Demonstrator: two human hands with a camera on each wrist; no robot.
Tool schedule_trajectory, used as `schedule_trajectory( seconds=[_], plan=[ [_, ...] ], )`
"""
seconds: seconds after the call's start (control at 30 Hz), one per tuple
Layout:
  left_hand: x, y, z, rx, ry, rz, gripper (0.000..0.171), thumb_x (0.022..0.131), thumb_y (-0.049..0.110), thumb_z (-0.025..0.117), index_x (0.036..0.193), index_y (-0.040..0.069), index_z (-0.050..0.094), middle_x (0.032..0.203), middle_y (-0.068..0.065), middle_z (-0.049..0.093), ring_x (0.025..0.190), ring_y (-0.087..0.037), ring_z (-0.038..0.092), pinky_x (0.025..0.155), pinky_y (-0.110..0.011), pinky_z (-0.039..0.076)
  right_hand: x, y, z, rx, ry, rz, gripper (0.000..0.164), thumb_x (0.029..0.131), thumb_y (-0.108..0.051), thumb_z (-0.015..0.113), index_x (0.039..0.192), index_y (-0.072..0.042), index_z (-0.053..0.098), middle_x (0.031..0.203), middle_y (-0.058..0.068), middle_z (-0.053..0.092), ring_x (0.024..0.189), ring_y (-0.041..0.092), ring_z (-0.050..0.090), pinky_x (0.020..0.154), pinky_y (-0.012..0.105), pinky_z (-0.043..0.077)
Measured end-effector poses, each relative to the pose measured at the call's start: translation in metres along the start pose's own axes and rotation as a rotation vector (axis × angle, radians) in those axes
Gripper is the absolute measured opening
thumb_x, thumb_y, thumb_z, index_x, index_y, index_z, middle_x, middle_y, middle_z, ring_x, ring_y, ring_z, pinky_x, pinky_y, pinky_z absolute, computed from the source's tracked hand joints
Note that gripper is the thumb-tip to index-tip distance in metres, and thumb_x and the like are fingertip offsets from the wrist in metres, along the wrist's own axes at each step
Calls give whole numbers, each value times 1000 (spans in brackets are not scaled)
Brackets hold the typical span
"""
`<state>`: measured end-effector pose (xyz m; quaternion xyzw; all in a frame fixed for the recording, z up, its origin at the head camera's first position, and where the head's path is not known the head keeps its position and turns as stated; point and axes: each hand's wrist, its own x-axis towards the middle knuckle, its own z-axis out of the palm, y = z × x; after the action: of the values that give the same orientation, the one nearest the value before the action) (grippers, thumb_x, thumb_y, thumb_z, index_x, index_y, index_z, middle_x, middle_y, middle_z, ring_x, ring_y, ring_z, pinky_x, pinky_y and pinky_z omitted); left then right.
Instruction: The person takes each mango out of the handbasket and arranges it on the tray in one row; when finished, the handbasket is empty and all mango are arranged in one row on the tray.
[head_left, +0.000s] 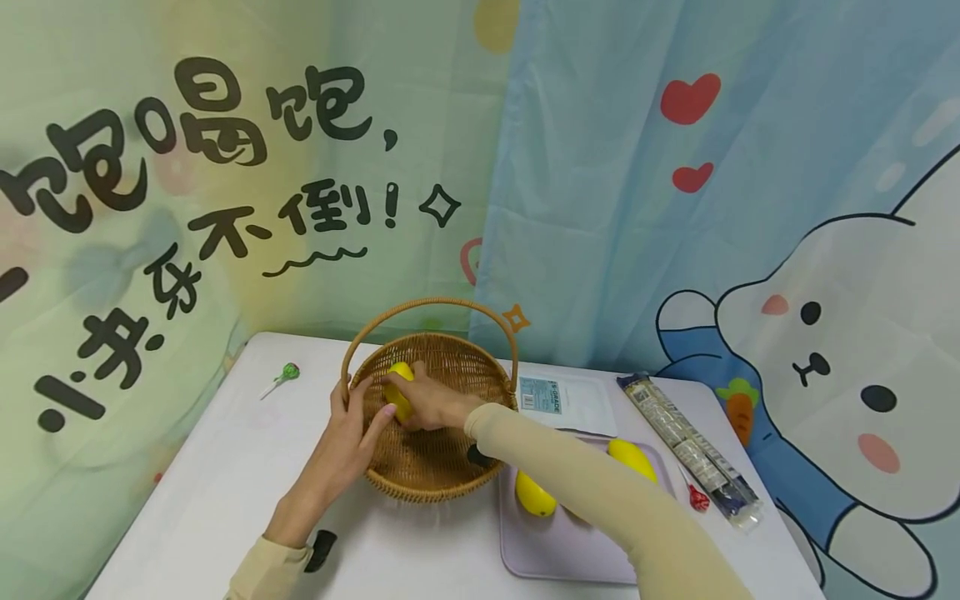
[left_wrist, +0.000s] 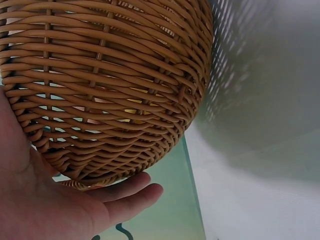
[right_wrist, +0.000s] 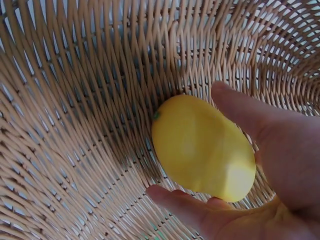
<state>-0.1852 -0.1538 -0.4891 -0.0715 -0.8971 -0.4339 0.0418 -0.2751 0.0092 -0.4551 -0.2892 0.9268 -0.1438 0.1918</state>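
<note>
A brown wicker basket (head_left: 427,475) with an arched handle stands on the white table. My left hand (head_left: 337,450) grips its left rim, thumb towards the inside. In the left wrist view, that hand's fingers lie along the outside of the woven wall (left_wrist: 105,75). Reaching into the basket, my right hand (head_left: 435,402) holds a smooth yellow mango (head_left: 397,398) near the left inner wall. The right wrist view has thumb and fingers on opposite sides of the mango (right_wrist: 202,150), which lies against the wicker.
Right of the basket, a lilac tray (head_left: 570,562) bears yellow mangoes (head_left: 536,495), partly hidden by my right sleeve. Behind it lies a white packet (head_left: 570,406). A long plastic-wrapped pack (head_left: 686,446) and a red lollipop (head_left: 698,498) lie farther right. A green lollipop (head_left: 290,372) lies at back left.
</note>
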Motion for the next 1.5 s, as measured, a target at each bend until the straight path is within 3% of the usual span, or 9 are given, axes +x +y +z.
schedule_trajectory(
  seconds=[0.27,0.57,0.9,1.07,1.27,1.37,1.5],
  plan=[
    [1,4,1,-1,-23,10,79,105,58,39,160,5,21,164,-29,1,135,-53,46,106,-64,43,-1,3,1,15,20,19,75,91,-6,76,152,-29,38,142,22,30,69,16,58,54,21,46],
    [2,6,0,-13,-45,-2,81,104,61,38,161,7,19,166,-26,-2,138,-53,43,108,-65,42,-21,17,-18,46,7,6,79,90,-16,79,154,-32,36,141,24,32,77,18,59,62,24,50],
    [2,6,-2,-16,-37,4,81,104,62,39,162,10,16,166,-26,-2,139,-52,42,109,-66,40,-70,21,-47,30,-1,-30,76,91,-27,78,155,-32,37,150,24,33,103,24,59,86,38,53],
    [3,6,-2,-8,-32,6,80,104,60,39,162,9,16,165,-28,-1,137,-54,44,108,-66,40,-98,17,-58,58,10,-67,76,91,-24,79,154,-30,39,149,22,36,105,25,57,89,42,52],
    [1,6,-1,-16,-29,-2,79,105,60,38,162,10,15,165,-29,-2,135,-56,45,106,-68,41,-136,18,-72,113,-5,-57,76,90,-23,79,154,-33,39,151,18,33,121,27,54,98,45,50],
    [-1,6,-2,-17,-28,-2,80,105,59,38,162,9,14,165,-29,-2,134,-56,46,105,-68,42,-156,24,-80,120,-10,-48,76,90,-22,80,154,-32,40,152,17,32,119,27,56,96,45,51],
    [-1,7,-1,-13,-32,0,81,105,60,38,162,8,12,165,-29,-1,134,-55,46,105,-67,42,-182,39,-88,124,-9,-55,77,89,-23,81,154,-30,40,148,17,35,105,23,57,88,41,50]
  ],
)
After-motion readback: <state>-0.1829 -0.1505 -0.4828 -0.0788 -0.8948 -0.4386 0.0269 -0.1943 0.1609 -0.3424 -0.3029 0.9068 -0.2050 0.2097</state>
